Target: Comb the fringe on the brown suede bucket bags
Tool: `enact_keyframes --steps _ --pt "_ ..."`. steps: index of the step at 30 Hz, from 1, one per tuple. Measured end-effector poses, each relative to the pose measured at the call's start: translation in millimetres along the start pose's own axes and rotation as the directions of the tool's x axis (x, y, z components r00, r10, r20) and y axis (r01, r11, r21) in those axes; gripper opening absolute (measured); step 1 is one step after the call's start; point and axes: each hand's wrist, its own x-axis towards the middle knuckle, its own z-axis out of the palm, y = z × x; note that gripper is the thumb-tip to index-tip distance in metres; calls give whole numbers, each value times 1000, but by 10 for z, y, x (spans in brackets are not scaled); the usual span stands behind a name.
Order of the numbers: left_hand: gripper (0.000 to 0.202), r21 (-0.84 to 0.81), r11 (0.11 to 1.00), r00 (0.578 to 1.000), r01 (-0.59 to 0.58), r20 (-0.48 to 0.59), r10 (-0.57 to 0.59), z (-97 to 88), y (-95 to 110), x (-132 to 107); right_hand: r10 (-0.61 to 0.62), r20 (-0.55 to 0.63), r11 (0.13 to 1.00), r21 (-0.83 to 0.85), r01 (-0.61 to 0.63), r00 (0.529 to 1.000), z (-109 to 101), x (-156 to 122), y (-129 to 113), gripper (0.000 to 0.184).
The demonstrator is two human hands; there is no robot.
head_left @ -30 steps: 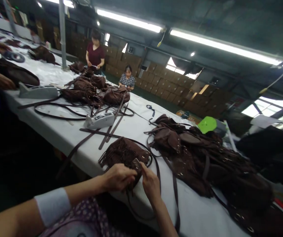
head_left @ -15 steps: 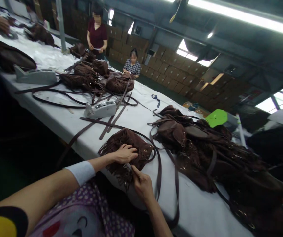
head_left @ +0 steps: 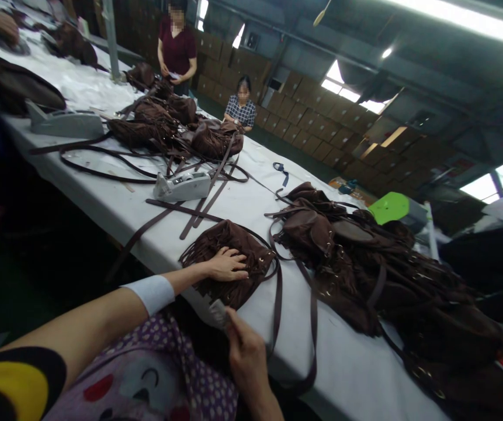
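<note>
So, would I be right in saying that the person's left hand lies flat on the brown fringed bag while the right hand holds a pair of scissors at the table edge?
Not quite: the head view shows the right hand holding a small comb, not scissors. The left hand does lie flat on the brown fringed bag.

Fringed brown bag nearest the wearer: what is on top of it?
The left hand lies flat on the fringed brown bag. Whatever is beneath the palm is covered. The right hand holds a small tag beside it.

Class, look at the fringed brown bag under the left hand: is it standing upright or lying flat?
Lying flat: the fringed brown bag lies on the white table, left hand resting on top.
</note>
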Motion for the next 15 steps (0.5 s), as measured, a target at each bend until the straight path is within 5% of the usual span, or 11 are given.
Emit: enact_keyframes --steps 3,7,9,11,15 --pt "45 -115 992 979 44 -195 -66 -208 -43 -191 122 -109 992 2 -122 987 -261 72 267 40" --pt "59 -196 952 854 236 -426 -299 -306 -171 -844 115 -118 992 -32 -119 986 -301 31 429 40" --pt "57 -161 907 803 389 -424 -419 -208 -174 -1166 99 -136 993 -55 -107 986 -238 80 388 41" --pt "63 -56 884 798 463 -408 -444 -56 -113 -1353 80 -164 991 -89 -95 983 -174 206 286 42" --pt "73 78 836 803 543 -338 -490 219 46 -1332 71 -183 977 -185 -105 981 -81 530 39 45"
